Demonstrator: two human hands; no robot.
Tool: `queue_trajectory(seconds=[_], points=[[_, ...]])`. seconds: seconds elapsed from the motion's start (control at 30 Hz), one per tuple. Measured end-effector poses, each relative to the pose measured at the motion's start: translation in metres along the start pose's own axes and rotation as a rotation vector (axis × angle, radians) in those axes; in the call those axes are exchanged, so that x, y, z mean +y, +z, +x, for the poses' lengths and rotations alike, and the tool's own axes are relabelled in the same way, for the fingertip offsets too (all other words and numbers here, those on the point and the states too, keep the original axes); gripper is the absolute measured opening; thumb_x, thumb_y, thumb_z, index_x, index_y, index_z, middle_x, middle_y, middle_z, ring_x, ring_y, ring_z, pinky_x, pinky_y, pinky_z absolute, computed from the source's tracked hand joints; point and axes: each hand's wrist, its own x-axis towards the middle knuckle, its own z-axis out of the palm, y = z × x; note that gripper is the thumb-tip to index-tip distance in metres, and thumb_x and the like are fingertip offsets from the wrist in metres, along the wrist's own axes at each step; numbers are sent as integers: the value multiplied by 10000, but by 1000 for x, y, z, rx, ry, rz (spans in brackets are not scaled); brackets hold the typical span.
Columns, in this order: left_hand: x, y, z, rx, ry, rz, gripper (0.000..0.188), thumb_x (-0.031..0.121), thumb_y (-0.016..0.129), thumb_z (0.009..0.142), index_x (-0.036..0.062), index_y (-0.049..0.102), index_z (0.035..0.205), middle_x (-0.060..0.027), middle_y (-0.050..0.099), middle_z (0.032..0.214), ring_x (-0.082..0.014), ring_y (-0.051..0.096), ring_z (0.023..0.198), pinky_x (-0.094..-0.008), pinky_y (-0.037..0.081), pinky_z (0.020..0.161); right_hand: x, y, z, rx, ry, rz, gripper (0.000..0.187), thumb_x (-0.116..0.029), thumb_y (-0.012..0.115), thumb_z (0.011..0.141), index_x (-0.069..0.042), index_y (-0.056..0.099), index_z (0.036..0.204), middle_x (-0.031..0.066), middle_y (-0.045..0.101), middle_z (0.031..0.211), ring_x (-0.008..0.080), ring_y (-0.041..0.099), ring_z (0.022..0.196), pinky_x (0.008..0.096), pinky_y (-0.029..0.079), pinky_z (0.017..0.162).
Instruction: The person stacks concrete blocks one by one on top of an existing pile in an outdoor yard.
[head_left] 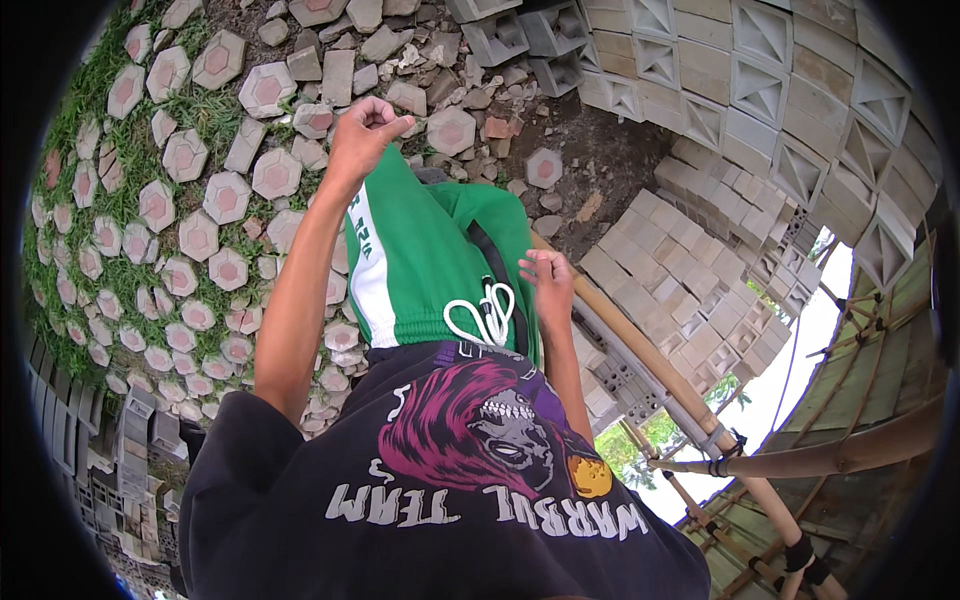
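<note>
My left hand (366, 142) is out above the knee of my green trousers (425, 225). Its fingers are loosely curled, with the thumb a little apart, and I see nothing in it. Close to my right hip hangs my right hand (548, 277), fingers half bent and apart, holding nothing that shows. It is beside the trouser leg, to the right of the white drawstring (488, 313). Hexagonal paving blocks (269, 90) with reddish centres lie on the ground beyond my left hand.
Stacked pale concrete blocks (765, 65) form a wall at the upper right. Lower brick stacks (665, 265) stand right of me, by a bamboo pole (640, 345). Broken rubble (440, 85) lies ahead. Grass (75, 135) grows between the pavers on the left. Grey blocks (135, 440) stand lower left.
</note>
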Motion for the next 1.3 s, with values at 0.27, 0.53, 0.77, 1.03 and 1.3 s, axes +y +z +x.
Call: queue_trajectory(seconds=[0.27, 0.53, 0.77, 1.03, 1.3], points=[[-68, -15, 0, 215, -158, -233, 200, 119, 780, 766, 28, 606, 805, -10, 620, 767, -63, 556, 689, -200, 442, 641, -43, 9, 74, -65, -145, -197, 132, -135, 652, 895, -37, 564, 892, 50, 630, 894, 94, 599, 820, 242, 474, 743], [-130, 10, 48, 562, -229, -248, 320, 212, 806, 752, 78, 540, 636, 2, 572, 711, -77, 455, 648, -228, 373, 629, -52, -26, 148, 0, -249, -307, 320, -135, 617, 910, -28, 490, 636, 54, 614, 766, 106, 576, 743, 248, 437, 680], [-144, 84, 108, 711, -235, -105, 400, 348, 686, 862, 61, 547, 620, 3, 542, 640, -65, 446, 609, -233, 369, 596, -39, -85, 276, -77, -155, -495, 399, -274, 548, 963, 28, 618, 714, 32, 584, 693, 90, 484, 658, 256, 402, 622], [-210, 229, 201, 603, -400, 145, 362, 362, 565, 939, 26, 652, 838, -7, 642, 805, -88, 554, 716, -247, 448, 655, 35, -136, 493, -153, 21, -165, 260, -244, 537, 968, 7, 596, 939, 67, 637, 879, 135, 603, 834, 274, 488, 791], [-414, 334, 420, 359, -678, 222, 707, 426, 721, 787, -71, 512, 1246, -152, 615, 1080, -201, 605, 949, -311, 489, 824, 185, -37, 771, -468, 69, -262, 361, -325, 594, 912, -1, 597, 1070, 72, 658, 937, 143, 630, 823, 263, 488, 700]])
